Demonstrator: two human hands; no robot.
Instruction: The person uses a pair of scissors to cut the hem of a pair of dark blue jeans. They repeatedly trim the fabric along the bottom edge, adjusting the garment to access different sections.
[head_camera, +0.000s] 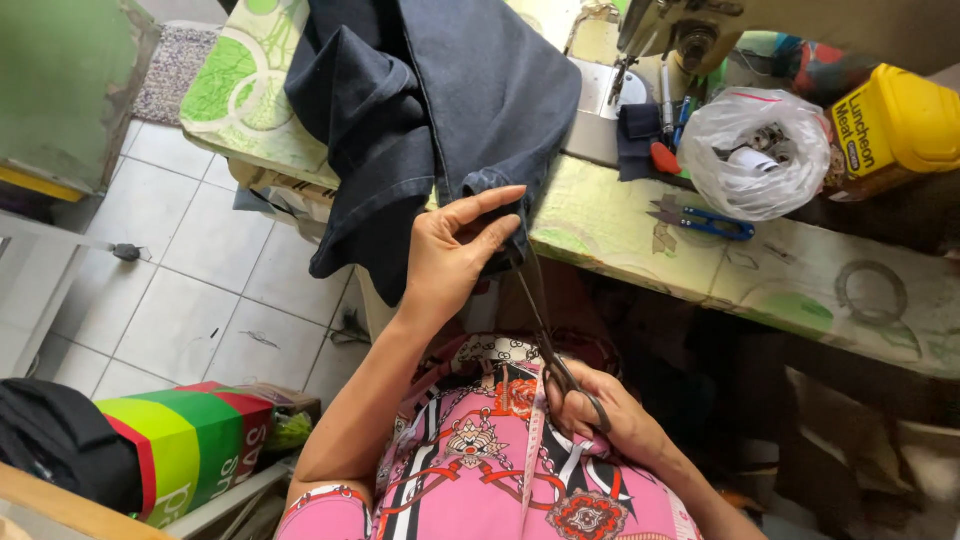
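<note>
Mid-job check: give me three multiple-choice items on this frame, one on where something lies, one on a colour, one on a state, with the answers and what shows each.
1. Where do the small blue-handled snips lie?
A. On the tiled floor
B. On the patterned tabletop, beside the clear plastic bag
C. In the left hand

2. What colour is the fabric draped over the table edge?
A. Dark navy
B. Bright red
C. White

3. What is the right hand doing?
A. Resting empty on the lap
B. Gripping the bag
C. Holding the scissors, blades pointed up at the fabric's hem

Answers:
1 B: the snips sit flat on the tabletop just below the bag.
2 A: the cloth reads dark blue throughout.
3 C: the fingers are through the scissor handles, while the left hand pinches the hem where the blades meet it.
</note>
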